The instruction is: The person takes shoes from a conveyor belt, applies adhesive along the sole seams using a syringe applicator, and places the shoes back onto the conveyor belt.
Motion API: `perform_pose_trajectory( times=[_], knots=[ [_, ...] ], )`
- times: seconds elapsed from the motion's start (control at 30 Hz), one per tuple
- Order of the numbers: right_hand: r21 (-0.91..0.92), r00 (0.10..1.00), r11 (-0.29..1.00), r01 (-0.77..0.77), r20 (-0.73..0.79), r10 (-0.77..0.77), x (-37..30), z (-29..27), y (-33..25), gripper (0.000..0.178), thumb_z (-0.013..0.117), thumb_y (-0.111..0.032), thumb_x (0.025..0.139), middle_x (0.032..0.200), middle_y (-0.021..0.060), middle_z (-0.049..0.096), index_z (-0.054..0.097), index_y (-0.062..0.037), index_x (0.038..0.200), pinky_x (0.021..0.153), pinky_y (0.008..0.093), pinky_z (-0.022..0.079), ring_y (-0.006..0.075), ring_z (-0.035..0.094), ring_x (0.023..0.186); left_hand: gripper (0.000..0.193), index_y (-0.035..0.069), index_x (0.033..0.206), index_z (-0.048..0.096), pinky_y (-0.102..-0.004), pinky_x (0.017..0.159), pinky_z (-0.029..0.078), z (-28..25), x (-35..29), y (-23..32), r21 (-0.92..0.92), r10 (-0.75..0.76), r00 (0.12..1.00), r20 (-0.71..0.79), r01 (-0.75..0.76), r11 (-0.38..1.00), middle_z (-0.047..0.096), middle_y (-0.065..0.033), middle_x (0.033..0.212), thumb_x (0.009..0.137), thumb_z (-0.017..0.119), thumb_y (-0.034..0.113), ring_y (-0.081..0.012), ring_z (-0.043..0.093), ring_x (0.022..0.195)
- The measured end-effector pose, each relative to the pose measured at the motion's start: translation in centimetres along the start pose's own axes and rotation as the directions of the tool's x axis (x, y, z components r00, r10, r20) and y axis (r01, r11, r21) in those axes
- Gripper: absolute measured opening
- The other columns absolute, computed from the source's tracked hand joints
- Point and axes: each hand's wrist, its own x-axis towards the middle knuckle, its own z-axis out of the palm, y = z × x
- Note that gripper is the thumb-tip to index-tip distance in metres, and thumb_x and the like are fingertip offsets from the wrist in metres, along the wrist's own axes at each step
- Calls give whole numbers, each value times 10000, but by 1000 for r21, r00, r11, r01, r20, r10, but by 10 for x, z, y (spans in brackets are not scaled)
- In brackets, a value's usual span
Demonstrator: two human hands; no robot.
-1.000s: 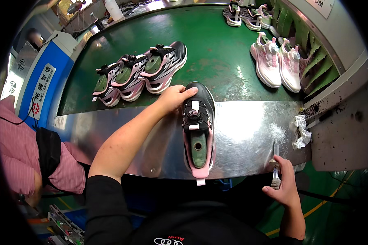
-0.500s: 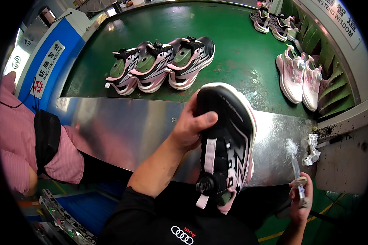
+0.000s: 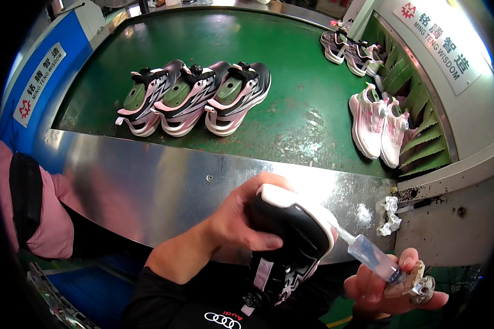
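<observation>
Two grips: shoe (image 3: 291, 241); syringe (image 3: 370, 256)

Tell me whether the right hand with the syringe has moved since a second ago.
Yes. The right hand has risen from the lower edge of the steel ledge, bringing the syringe tip against the black shoe.

I see two signs — a white slanted rectangular label (image 3: 39, 80) with dark lettering and a red emblem on the blue panel (image 3: 66, 44) at far left, and a white strip sign (image 3: 443, 38) with red characters on the grey housing (image 3: 477, 104) at upper right.
</observation>
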Motion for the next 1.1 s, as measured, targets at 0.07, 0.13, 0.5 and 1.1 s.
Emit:
perform_pose_trajectory(
  times=[0.07,0.13,0.5,1.1],
  knots=[
    [-17,999,1000,-23,35,23,5,2,0,695,547,-633,810,882,208,560,394,-126,1261,554,334,336,232,486,731,695,61,1158,481,-401,857,481,2,-1,4,-5,13,1000,14,-13,1000,594,-189,1068,554,824,75,-286,586,1016],
    [-5,998,999,-51,23,51,6,7,2,696,546,-629,813,888,214,551,389,-117,1257,555,334,332,241,484,744,690,58,1153,486,-409,858,483,5,-2,9,7,-22,999,36,22,1000,596,-191,1065,549,822,56,-290,587,1019],
    [16,987,989,-144,73,142,8,6,1,693,565,-597,821,1011,191,511,374,-117,1282,640,347,337,238,489,831,694,45,1167,473,-442,861,486,3,-3,9,125,54,992,118,-69,990,593,-204,1061,563,815,49,-317,594,1025],
    [-113,989,986,-124,-90,114,12,21,-1,678,567,-617,806,942,138,560,432,-96,1218,582,333,343,214,521,782,672,24,1146,486,-406,886,476,7,-6,15,110,19,999,25,-22,994,599,-191,1074,568,822,92,-283,592,1029]
  ],
)
